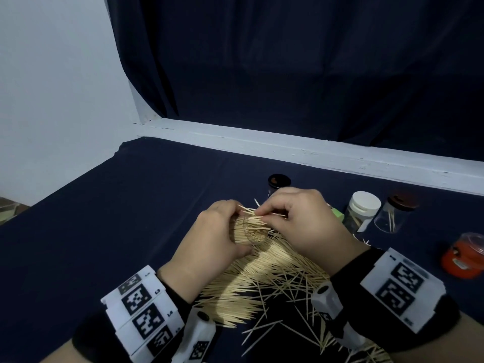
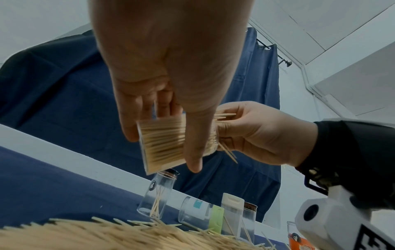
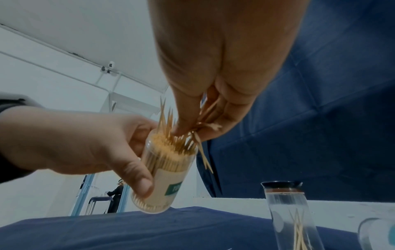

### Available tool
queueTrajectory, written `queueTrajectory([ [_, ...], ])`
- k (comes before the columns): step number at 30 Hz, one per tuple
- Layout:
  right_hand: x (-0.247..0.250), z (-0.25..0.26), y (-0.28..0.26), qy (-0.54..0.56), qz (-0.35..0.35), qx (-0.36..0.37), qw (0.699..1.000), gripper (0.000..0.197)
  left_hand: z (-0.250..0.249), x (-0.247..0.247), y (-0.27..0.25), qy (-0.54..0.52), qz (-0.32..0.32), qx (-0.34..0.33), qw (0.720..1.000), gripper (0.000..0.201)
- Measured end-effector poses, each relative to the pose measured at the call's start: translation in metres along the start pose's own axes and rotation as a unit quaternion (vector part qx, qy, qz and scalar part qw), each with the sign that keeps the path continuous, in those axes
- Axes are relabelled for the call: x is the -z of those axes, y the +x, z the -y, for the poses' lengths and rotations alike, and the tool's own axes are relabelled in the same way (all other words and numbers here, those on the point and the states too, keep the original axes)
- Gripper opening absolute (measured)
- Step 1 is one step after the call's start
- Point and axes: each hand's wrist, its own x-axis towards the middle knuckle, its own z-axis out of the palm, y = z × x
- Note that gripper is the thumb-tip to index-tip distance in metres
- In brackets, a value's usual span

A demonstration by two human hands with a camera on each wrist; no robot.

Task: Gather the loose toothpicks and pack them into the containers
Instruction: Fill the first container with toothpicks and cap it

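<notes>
— Gripping what, the left hand (image 1: 209, 239)?
— A clear container (image 3: 169, 170) packed with toothpicks, tilted above the loose toothpicks (image 1: 262, 279) on the table.
— And the right hand (image 1: 301, 221)?
— Pinching a small bunch (image 3: 205, 118) at its mouth.

Table (image 1: 104, 231), cloth-covered, wall ledge (image 1: 314, 148) along far edge, curtain (image 1: 288, 61) behind ledge.
Centre, above table: jar (image 2: 162, 143) tilted, held in left hand (image 1: 212, 239), packed w/ toothpicks, mouth toward right hand (image 1: 301, 218). Right hand at jar mouth, pinching a small bunch (image 3: 205, 116) of picks, tips in/at the opening; a few hang over the rim.
Under & in front of hands: big pile of toothpicks (image 1: 262, 279) on cloth, strays toward near right.
Behind hands: capped jar (image 1: 279, 182).
Right of hands, row along table: small box (image 1: 337, 214), white-capped bottle (image 1: 362, 213), capped jar w/ few picks (image 1: 395, 214); nearer & far right, jar on its side (image 1: 465, 255).
</notes>
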Motion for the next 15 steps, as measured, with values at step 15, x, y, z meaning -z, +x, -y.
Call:
queueTrajectory([
  [15, 0.002, -0.012, -0.008, 0.062, -0.036, 0.006, 0.997, 0.014, 0.003, 0.004, 0.002, -0.02, -0.023, 0.011, 0.999, 0.053],
])
